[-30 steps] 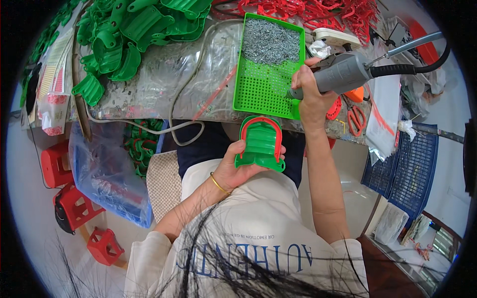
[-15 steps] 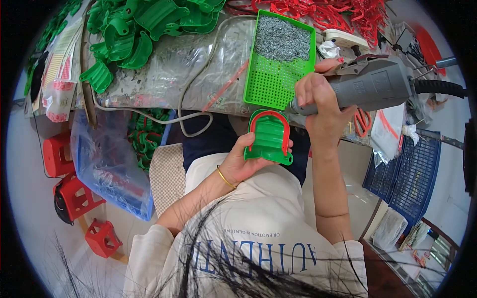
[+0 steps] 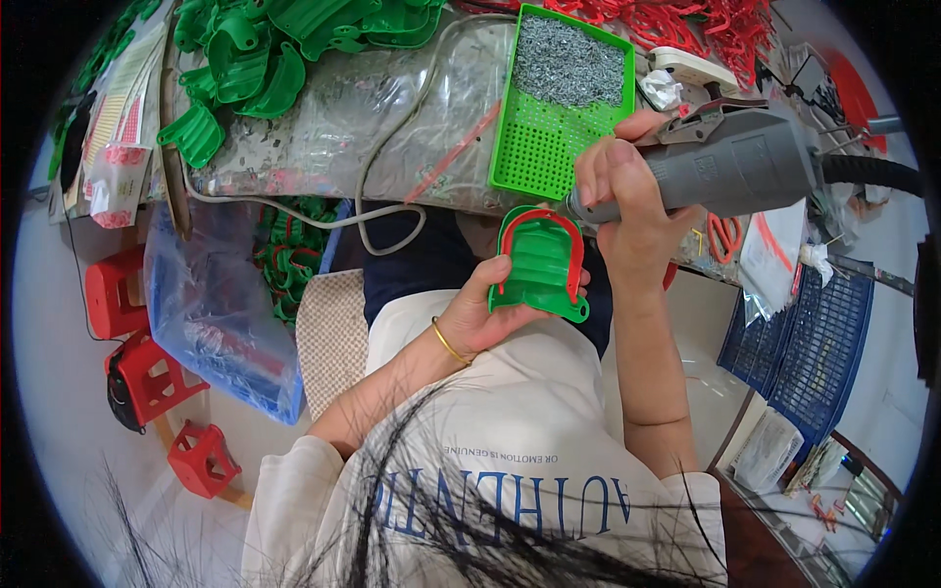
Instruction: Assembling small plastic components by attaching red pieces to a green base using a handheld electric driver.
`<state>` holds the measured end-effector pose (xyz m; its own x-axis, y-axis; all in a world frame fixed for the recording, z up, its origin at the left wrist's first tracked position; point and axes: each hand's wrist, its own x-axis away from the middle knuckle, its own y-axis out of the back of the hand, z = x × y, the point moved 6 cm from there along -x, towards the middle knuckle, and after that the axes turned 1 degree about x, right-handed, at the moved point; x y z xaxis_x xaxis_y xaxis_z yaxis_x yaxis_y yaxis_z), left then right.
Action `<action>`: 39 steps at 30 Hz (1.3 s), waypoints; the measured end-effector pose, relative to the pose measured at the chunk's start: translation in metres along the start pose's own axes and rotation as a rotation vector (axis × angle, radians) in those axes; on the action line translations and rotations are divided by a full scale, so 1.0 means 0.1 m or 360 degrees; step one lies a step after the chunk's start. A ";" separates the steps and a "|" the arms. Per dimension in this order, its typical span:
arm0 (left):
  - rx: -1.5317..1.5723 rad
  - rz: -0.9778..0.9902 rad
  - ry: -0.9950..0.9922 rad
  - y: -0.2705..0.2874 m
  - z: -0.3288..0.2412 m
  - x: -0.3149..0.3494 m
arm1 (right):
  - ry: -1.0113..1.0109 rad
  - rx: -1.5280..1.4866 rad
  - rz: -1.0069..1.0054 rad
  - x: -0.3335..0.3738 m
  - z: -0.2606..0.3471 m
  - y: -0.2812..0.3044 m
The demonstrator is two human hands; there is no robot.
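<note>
My left hand (image 3: 480, 312) is closed on the lower left side of a green curved plastic piece (image 3: 539, 260), its fingertips showing past the right edge. Along that piece's inside runs a red U-shaped strip (image 3: 575, 257), arch toward the table. My right hand (image 3: 630, 191) wraps around the front of a grey electric screwdriver (image 3: 730, 165), which points left. Its nose sits just beside the top right of the red arch; whether the bit touches is too small to tell. Beyond them stands a green perforated tray (image 3: 534, 162) with small metal screws (image 3: 569, 61) in its far half.
Green plastic pieces (image 3: 240, 73) are heaped at the table's far left, red strips (image 3: 686, 24) at the far right. A pale cable (image 3: 365, 186) loops over the table edge. Below left is a blue bin lined with plastic (image 3: 221, 323). Red-handled scissors (image 3: 723, 237) lie right.
The tray and table sit slightly higher and further right in view. The green piece has come up a little, its top nearer the screwdriver's nose. Both grips are the same.
</note>
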<state>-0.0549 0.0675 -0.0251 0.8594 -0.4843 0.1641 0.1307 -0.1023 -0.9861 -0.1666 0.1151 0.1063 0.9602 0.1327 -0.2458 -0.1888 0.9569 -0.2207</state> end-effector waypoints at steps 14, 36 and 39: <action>-0.0130 0.0098 -0.0057 -0.06 0.01 0.05 | 0.0116 0.0027 0.0044 0.10 0.09 -0.02; -0.0027 0.0005 -0.0004 0.06 -0.03 -0.01 | 0.0220 0.0144 -0.0122 -0.47 -0.48 0.49; -0.0048 -0.0021 -0.0009 0.07 -0.03 -0.01 | 0.0227 0.0142 -0.0121 -0.47 -0.51 0.50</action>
<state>-0.0561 0.0645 -0.0320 0.8604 -0.4779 0.1770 0.1271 -0.1351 -0.9826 -0.2317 0.1437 0.0589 0.9309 0.0270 -0.3644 -0.0915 0.9827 -0.1608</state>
